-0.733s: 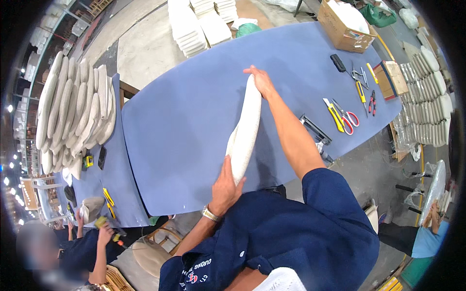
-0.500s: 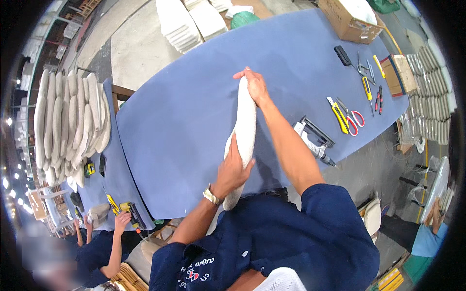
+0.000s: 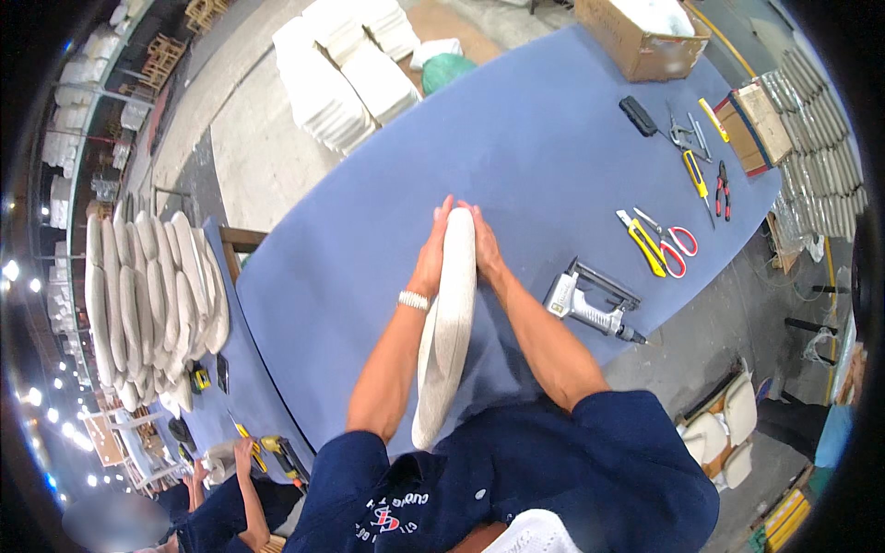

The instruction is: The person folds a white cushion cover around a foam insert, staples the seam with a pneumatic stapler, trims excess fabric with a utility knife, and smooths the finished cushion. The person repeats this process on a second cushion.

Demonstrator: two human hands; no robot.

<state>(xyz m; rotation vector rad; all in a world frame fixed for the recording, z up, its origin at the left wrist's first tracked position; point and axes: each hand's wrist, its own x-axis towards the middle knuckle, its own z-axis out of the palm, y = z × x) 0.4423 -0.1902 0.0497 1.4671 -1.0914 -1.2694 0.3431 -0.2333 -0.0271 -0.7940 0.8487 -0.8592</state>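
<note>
Even, fairly bright light covers the blue surface [image 3: 350, 258], with a soft shadow right of the cushion [image 3: 452, 313]. Small lamps [image 3: 35, 396] glare along the dim left edge. Straight lines bend toward the black rim; a head [image 3: 115, 523] at lower left is blurred.

Classed as a workshop, upholstery type, on factory scale. Noted in support: blue table [image 3: 350, 258] laid with staple gun [image 3: 599, 306], cutter [image 3: 640, 243], scissors [image 3: 671, 243], pliers [image 3: 723, 192] and screwdriver [image 3: 694, 173]; cushions [image 3: 157, 295] stacked at left beside a second table [image 3: 249, 378]; plastic-wrapped stacks [image 3: 816, 138] at far right; white slabs [image 3: 336, 106] piled on bare floor [image 3: 253, 138]; wooden frames [image 3: 164, 57] beyond; co-worker [image 3: 251, 498] at lower left; many small lamps [image 3: 35, 396].
</note>
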